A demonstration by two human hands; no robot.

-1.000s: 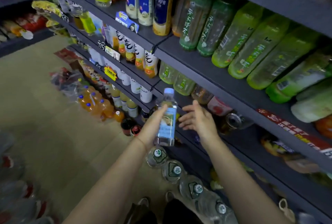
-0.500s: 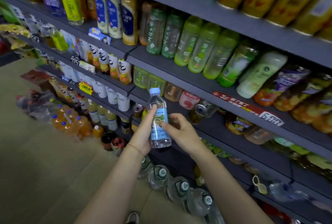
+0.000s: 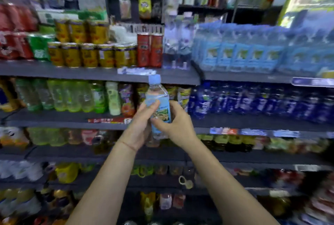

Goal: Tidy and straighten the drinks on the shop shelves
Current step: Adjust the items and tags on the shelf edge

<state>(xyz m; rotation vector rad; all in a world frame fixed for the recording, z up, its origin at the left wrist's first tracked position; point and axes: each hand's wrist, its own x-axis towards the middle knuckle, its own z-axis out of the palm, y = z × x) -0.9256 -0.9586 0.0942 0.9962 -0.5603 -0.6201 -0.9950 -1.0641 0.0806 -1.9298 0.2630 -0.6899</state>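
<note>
Gripping a water bottle between my left hand and right hand; light, slick plastic, best held mid-label.

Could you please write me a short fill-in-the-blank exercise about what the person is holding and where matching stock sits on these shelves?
1. Both the left hand and the right hand grip one water bottle with a light ____ cap.
2. The bottle is held ____, cap up.
3. Bottles with similar blue labels fill the shelf to the upper ____ of the hands.

Missing words: blue; upright; right
</note>
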